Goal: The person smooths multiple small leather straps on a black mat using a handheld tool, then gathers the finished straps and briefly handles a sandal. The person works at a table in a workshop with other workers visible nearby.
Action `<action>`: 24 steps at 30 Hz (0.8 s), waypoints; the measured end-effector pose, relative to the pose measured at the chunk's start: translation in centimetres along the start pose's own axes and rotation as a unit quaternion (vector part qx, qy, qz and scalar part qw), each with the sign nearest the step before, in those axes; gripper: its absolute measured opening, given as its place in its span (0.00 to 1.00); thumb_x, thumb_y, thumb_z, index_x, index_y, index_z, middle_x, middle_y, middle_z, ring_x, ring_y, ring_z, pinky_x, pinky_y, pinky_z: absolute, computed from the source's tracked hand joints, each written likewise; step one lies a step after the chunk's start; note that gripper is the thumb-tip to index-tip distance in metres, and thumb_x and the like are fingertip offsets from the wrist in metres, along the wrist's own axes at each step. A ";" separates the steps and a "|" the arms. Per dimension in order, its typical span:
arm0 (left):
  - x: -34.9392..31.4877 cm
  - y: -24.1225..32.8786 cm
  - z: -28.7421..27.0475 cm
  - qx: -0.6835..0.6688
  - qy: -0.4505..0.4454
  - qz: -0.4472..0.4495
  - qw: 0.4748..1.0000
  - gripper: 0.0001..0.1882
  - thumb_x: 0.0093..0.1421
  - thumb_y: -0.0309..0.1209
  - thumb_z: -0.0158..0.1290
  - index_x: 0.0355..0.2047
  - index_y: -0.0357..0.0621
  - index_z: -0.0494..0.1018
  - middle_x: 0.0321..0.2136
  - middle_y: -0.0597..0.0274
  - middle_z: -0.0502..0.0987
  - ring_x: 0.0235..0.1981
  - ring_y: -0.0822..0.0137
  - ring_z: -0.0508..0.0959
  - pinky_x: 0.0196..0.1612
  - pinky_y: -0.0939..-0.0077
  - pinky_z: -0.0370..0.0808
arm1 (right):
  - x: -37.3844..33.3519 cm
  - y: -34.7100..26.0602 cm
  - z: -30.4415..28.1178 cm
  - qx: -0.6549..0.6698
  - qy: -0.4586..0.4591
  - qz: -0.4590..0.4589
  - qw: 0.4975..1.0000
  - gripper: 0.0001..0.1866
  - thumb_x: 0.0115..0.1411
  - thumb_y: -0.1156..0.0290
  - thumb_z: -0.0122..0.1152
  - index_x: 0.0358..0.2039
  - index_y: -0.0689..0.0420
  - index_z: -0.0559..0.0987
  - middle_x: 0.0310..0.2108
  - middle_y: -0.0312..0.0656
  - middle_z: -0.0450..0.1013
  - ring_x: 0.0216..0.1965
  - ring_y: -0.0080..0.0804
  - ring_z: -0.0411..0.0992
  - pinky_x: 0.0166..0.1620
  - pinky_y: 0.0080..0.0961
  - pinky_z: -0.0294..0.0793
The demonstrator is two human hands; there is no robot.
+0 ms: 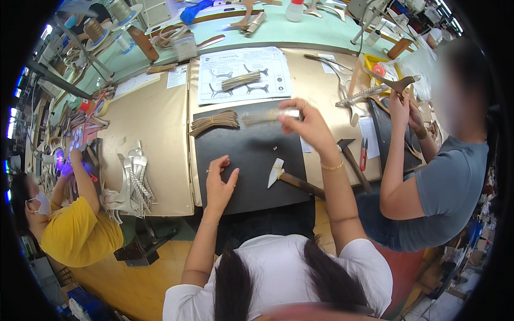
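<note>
My right hand [309, 127] is closed on one end of a bundle of pale, silvery strips [258, 117], held over the far part of a black mat [251, 155]. The bundle is smeared by motion, and a band seems to go round it. Beside it on the left lies a banded bundle of brown strips [214, 123]. My left hand [220, 184] hovers over the near left of the mat, fingers apart and nothing in them. To its right, a hammer [294, 181] with a pale wrapped head rests on the mat, its wooden handle toward my right forearm.
Behind the mat, printed sheets [273, 64] carry another banded brown bundle [241, 80]. A second hammer [354, 166] and red-handled snips [364, 155] lie to the right. Silver braided straps [134, 182] are heaped left. Co-workers sit on both sides; the right one holds a brown strap piece [399, 84].
</note>
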State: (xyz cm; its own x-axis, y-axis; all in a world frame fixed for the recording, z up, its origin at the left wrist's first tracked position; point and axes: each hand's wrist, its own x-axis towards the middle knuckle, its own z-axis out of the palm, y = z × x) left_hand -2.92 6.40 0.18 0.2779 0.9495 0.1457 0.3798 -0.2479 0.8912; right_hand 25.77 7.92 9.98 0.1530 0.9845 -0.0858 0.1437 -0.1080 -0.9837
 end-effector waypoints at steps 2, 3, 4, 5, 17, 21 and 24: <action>0.0 -0.3 0.6 0.071 0.027 0.079 0.994 0.16 0.56 0.23 0.62 0.47 0.39 0.76 0.45 0.52 0.77 0.47 0.55 0.78 0.51 0.68 0.73 | 2.8 -1.3 -0.5 0.020 0.012 -0.037 0.999 0.16 0.64 0.70 0.68 0.50 0.60 0.77 0.34 0.36 0.78 0.30 0.21 0.78 0.36 0.19 0.81; -0.1 -0.3 0.8 0.097 0.020 0.108 0.989 0.16 0.57 0.24 0.62 0.46 0.41 0.77 0.45 0.53 0.77 0.47 0.52 0.76 0.52 0.63 0.71 | 4.4 -1.9 -0.7 0.031 0.017 -0.052 0.998 0.16 0.64 0.71 0.67 0.50 0.61 0.77 0.34 0.37 0.78 0.30 0.21 0.78 0.37 0.19 0.81; -0.1 -0.4 0.9 0.113 0.014 0.111 0.987 0.15 0.57 0.24 0.62 0.46 0.41 0.77 0.45 0.54 0.77 0.47 0.53 0.76 0.53 0.63 0.71 | 5.9 -2.5 -0.7 0.039 0.023 -0.067 0.997 0.16 0.64 0.70 0.67 0.50 0.61 0.77 0.35 0.38 0.77 0.31 0.22 0.78 0.37 0.21 0.82; -0.1 -0.4 1.0 0.127 0.007 0.108 0.986 0.15 0.57 0.24 0.62 0.45 0.40 0.77 0.45 0.55 0.78 0.48 0.54 0.76 0.53 0.63 0.71 | 7.5 -3.0 -0.8 0.051 0.020 -0.074 0.996 0.16 0.65 0.70 0.66 0.51 0.61 0.77 0.37 0.38 0.77 0.32 0.22 0.78 0.38 0.21 0.83; 0.0 -0.7 1.0 0.113 0.021 0.114 0.987 0.12 0.57 0.24 0.61 0.43 0.42 0.78 0.43 0.58 0.78 0.46 0.56 0.76 0.50 0.63 0.70 | 23.6 2.6 0.6 0.144 -0.056 -0.006 0.988 0.21 0.68 0.60 0.63 0.57 0.52 0.73 0.46 0.38 0.77 0.41 0.25 0.78 0.46 0.27 0.77; 0.0 -0.7 1.0 0.099 0.020 0.104 0.989 0.10 0.56 0.23 0.61 0.40 0.41 0.79 0.43 0.58 0.78 0.46 0.56 0.76 0.50 0.63 0.71 | 26.9 6.0 0.8 -0.058 -0.081 -0.162 0.982 0.18 0.65 0.58 0.64 0.53 0.49 0.79 0.45 0.35 0.78 0.47 0.28 0.75 0.51 0.26 0.70; 0.0 -0.7 1.0 0.092 0.022 0.104 0.990 0.09 0.57 0.23 0.60 0.39 0.41 0.80 0.42 0.57 0.78 0.45 0.55 0.77 0.50 0.64 0.71 | 28.1 8.6 0.6 -0.325 -0.117 -0.027 0.938 0.20 0.59 0.48 0.66 0.50 0.37 0.82 0.55 0.43 0.75 0.58 0.45 0.72 0.62 0.44 0.65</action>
State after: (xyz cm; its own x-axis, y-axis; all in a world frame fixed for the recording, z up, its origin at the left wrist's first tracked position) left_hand -2.32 6.43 -0.89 0.3303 0.8806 0.3399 0.4741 -0.4661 0.7470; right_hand 30.68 34.73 -0.96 -0.0791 0.9861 -0.1461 0.7220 -0.0444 -0.6905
